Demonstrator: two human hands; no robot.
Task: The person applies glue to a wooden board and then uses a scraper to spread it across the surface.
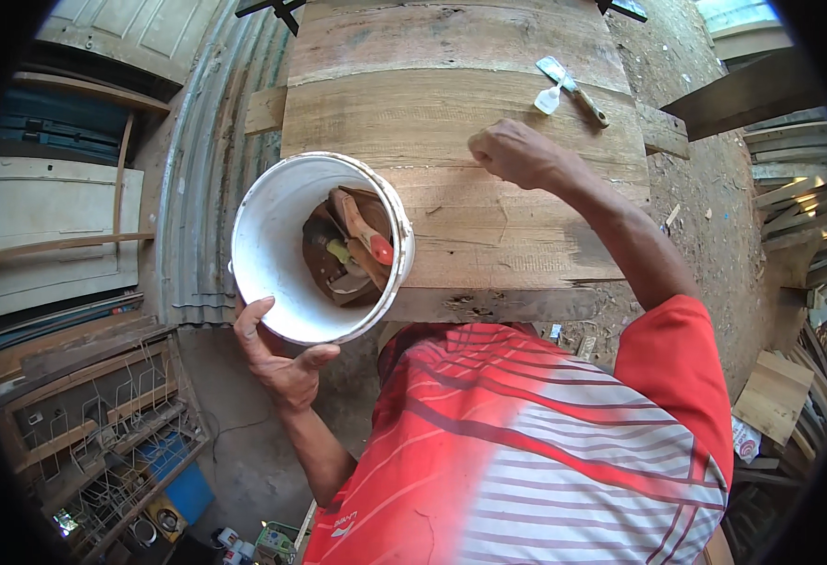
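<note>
A white bucket [272, 273] is at the near left of the plank table, its open top toward me. My left hand [283, 363] grips the bucket's near side, thumb and fingers spread along its rim. Inside lie several hand tools, among them a wooden-handled tool [361, 226] with a red end and a yellow-green piece [340, 251]. Over the middle of the planks, my right hand [515, 155] is closed, and its fingers hide whatever may be inside. Beyond it, a scraper [583, 99] with a wooden handle lies beside a small white plastic spatula [549, 99].
The wooden plank table [489, 226] reaches away from me. Corrugated metal sheeting [208, 188] runs along its left. Old panels [56, 221] and a wire rack [117, 414] stand farther left. Stacked boards [799, 217] and a plywood piece [773, 395] are at the right.
</note>
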